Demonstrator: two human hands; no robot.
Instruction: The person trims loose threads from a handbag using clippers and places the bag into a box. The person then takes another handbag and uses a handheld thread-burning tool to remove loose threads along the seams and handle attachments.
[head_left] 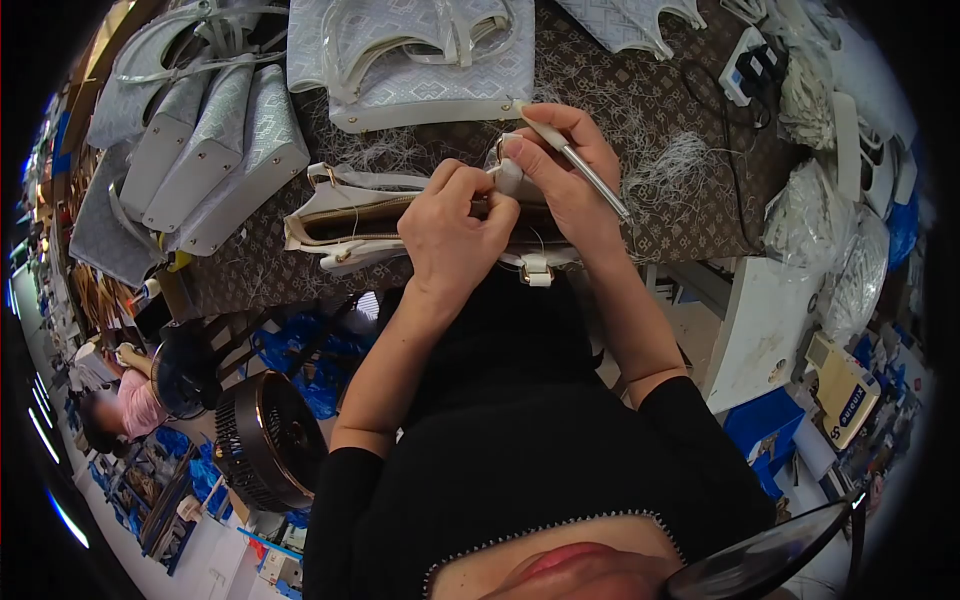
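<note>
White and unzipped, the bag (370, 246) lies under both hands on the brown patterned cloth (690, 225), its near buckle (537, 272) apparently fitted already. The left hand (455, 230) has its fingers closed at a white tab (510, 180), seemingly gripping its edge, while the right hand (560, 190) pinches that tab and holds a slim silver tool (598, 184). It looks partly done: zip in place, tab probably unfinished.

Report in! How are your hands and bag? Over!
Left hand pinching white strap; right hand gripping white-handled tool. White handbag below, mouth open. Loose threads nearby, not blocking.
</note>
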